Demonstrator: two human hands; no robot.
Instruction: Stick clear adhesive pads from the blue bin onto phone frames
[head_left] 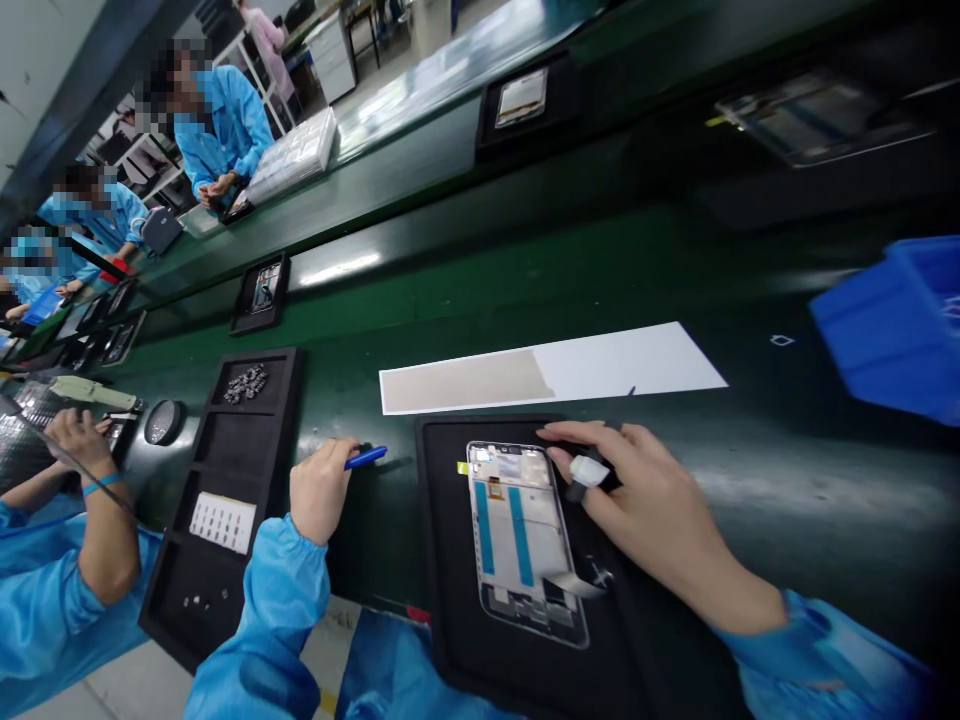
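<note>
Closed around a blue pen [366, 457], my left hand [322, 487] rests on the green bench, right of a black compartment tray. My right hand [637, 495] is over the right edge of a black foam tray [450, 600], its index fingertip near the top right corner of a phone frame [517, 530]. A small white and dark piece [587, 472] lies between its thumb and fingers; whether it is gripped or worn on a finger I cannot tell. The frame has two blue strips, a yellow tab at its top left and a flex ribbon [574, 583] sticking out at the lower right.
The compartment tray [289, 400] holds small metal parts and a white card. A paper strip [615, 365] lies beyond the foam tray. Blue bins [885, 330] stand at right. A co-worker's hand [79, 440] is at far left. More trays and people are along the line.
</note>
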